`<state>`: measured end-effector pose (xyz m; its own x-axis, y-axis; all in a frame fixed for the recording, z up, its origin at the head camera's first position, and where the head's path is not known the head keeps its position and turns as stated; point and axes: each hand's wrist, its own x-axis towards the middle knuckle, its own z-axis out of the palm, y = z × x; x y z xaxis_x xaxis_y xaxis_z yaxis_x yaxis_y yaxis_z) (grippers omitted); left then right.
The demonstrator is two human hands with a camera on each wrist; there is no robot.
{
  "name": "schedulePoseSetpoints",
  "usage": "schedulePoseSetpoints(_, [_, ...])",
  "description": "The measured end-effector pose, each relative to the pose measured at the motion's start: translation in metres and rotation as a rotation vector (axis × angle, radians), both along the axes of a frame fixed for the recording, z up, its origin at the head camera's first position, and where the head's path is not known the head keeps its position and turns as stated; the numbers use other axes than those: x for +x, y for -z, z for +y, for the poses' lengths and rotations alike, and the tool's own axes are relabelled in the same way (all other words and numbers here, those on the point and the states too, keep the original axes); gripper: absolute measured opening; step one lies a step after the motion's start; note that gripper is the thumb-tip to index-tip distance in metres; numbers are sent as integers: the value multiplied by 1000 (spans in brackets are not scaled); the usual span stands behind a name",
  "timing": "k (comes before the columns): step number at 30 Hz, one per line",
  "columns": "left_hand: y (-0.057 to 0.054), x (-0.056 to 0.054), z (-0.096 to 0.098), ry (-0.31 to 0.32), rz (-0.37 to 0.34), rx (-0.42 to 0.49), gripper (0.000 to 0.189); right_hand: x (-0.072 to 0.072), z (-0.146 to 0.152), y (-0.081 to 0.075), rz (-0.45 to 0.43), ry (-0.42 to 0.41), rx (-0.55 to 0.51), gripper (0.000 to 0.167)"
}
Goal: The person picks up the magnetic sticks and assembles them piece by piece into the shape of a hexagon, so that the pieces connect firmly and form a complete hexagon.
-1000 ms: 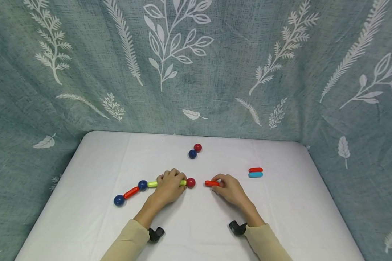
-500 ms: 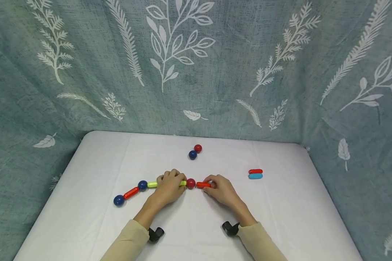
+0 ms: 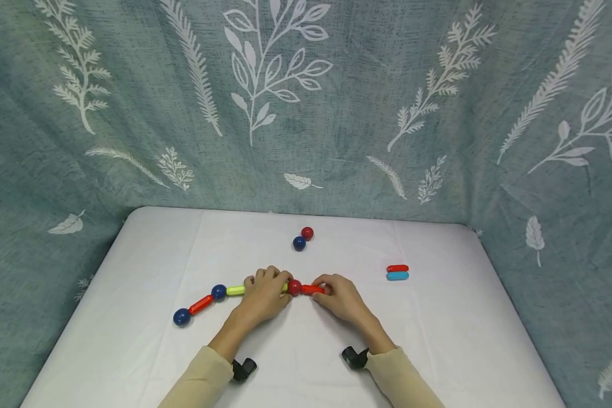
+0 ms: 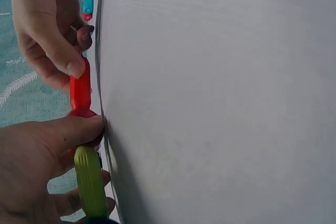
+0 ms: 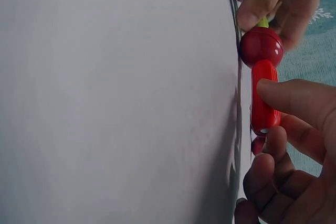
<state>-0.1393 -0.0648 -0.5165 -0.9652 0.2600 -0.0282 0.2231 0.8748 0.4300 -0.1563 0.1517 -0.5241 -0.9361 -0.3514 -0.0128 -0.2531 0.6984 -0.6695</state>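
Note:
In the head view a chain lies on the white table: a blue ball (image 3: 182,317), a red rod (image 3: 201,305), another blue ball (image 3: 219,292), a yellow-green rod (image 3: 236,290) and a red ball (image 3: 294,288). My left hand (image 3: 264,294) grips the yellow-green rod close to the red ball and covers its middle. Between thumb and fingers, my right hand (image 3: 340,296) pinches a second red rod (image 5: 265,98). The right wrist view shows that rod's end against the red ball (image 5: 261,48), in line with the yellow-green rod.
A loose red ball (image 3: 307,233) and blue ball (image 3: 299,243) sit together at the back of the table (image 3: 224,243). Toward the right, a red rod (image 3: 398,268) lies beside a light-blue rod (image 3: 398,276). A patterned curtain (image 3: 336,113) hangs behind.
My right hand has moved left with the red rod, and the gap to the red ball has closed. My left hand has kept its grip on the chain.

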Motion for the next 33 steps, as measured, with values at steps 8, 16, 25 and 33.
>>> schedulePoseSetpoints(8, [2, -1, 3, 17, 57, -48, 38, -2, -15, -2, 22, -33, -29, 15])
schedulePoseSetpoints(16, [4, -3, 3, -3, 77, -50, 19, -5, -27, -3, -7, -49, -37, 16])
schedulePoseSetpoints(25, [6, -3, 3, -6, 64, -62, 20, -23, -15, -8, -27, 37, -130, 17])
schedulePoseSetpoints(33, [5, -5, 3, -13, 45, -52, 21, -58, -22, -9, 45, 113, -158, 29])
